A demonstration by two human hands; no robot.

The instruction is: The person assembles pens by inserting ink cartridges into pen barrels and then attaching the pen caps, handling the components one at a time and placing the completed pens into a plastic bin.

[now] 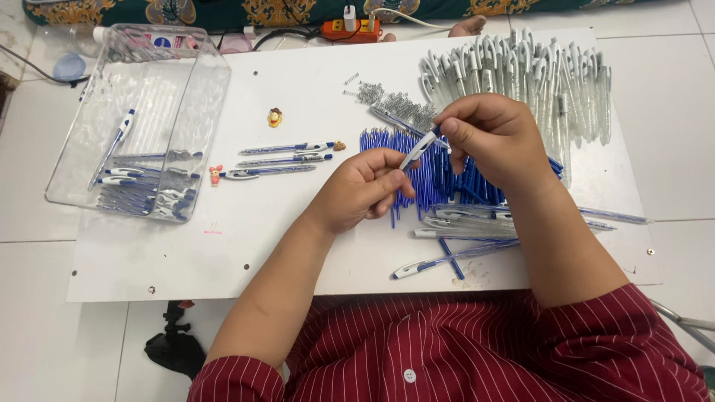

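Note:
My left hand grips the lower end of a blue and white pen held up over a white board. My right hand pinches the pen's upper end with thumb and fingers. Directly under the hands lies a heap of blue refills. A pile of small metal springs sits just beyond the pen. Clear pen barrels with white clips are stacked at the back right.
A clear plastic tray at the left holds several finished pens. Three pens lie in the board's middle, with small figure toppers near them. More pens lie by my right forearm. A power strip sits beyond the board.

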